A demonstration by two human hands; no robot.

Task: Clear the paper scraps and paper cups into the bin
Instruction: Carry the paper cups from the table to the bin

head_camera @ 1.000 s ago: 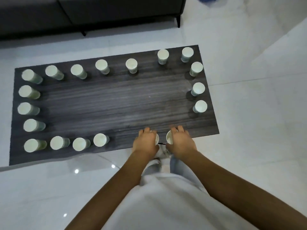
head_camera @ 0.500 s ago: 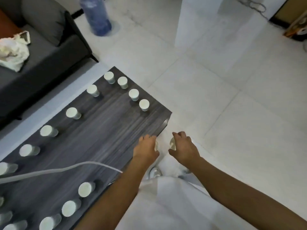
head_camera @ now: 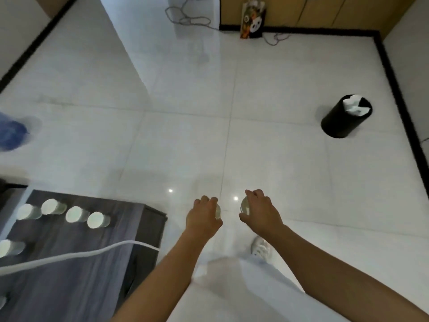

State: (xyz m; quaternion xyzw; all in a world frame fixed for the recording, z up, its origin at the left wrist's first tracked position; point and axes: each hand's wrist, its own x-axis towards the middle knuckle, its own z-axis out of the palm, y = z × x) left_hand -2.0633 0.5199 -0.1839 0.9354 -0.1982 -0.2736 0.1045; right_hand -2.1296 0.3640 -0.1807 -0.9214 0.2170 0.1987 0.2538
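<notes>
My left hand (head_camera: pixel 203 217) is closed around a white paper cup (head_camera: pixel 217 211), of which only a sliver shows past the fingers. My right hand (head_camera: pixel 260 214) grips a second paper cup (head_camera: pixel 245 205), its round mouth facing left. Both hands hover over the white floor, right of the dark wooden table (head_camera: pixel 76 270). Several white paper cups (head_camera: pixel 97 220) still stand along the table's far edge. The black round bin (head_camera: pixel 346 117) stands far off at the upper right, with white paper (head_camera: pixel 354 105) sticking out of its top.
A white cable (head_camera: pixel 69 256) crosses the table. A blue water bottle (head_camera: pixel 11 133) is at the left edge. A printed bag (head_camera: pixel 253 20) and loose cords (head_camera: pixel 192 19) lie by the far wall. My shoe (head_camera: pixel 261 246) is below my right hand. White tiled floor lies between me and the bin.
The view has swung right, away from the table toward the open floor and the bin. Both hands lifted a cup off the table's near edge and now carry them over the floor.
</notes>
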